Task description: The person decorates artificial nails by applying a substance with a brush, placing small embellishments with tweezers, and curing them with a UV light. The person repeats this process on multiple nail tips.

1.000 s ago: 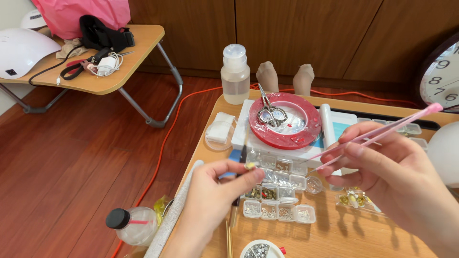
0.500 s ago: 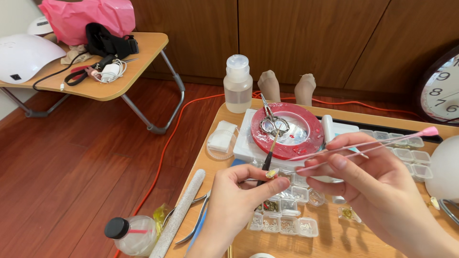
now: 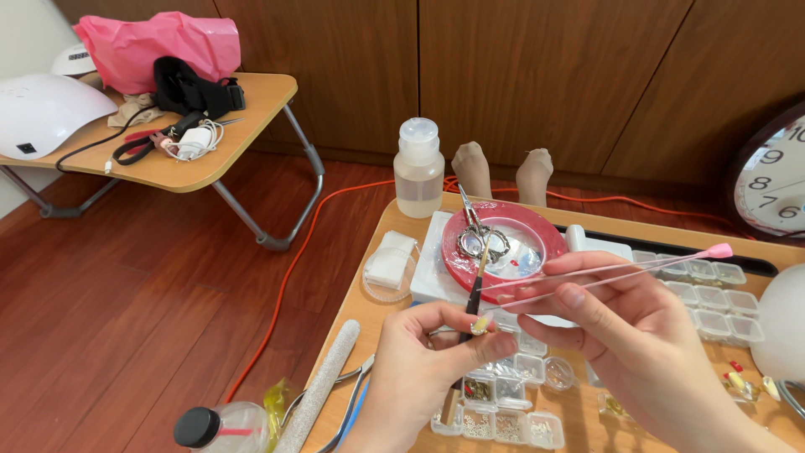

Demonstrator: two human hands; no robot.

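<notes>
My left hand [image 3: 423, 369] pinches a thin dark stick [image 3: 470, 315] with a small pale yellow nail tip [image 3: 479, 326] on its end. Just to the right, my right hand [image 3: 629, 344] grips pink tweezers [image 3: 620, 273] whose points reach toward the nail tip. Both hands hover over clear bead boxes [image 3: 503, 403] on a low wooden table [image 3: 402, 231].
A red lid [image 3: 537, 239] holds small scissors [image 3: 476, 236] behind my hands. A clear bottle [image 3: 418, 168], a pad dish [image 3: 390, 267], a grey nail file [image 3: 320, 386], a clock [image 3: 776, 180] and a folding table [image 3: 235, 126] with a white lamp [image 3: 42, 109] stand around. Two socked feet [image 3: 503, 172] rest beyond the table.
Both hands have risen and come closer together. The stick with the nail tip now stands upright, and the tweezer points have closed in on it.
</notes>
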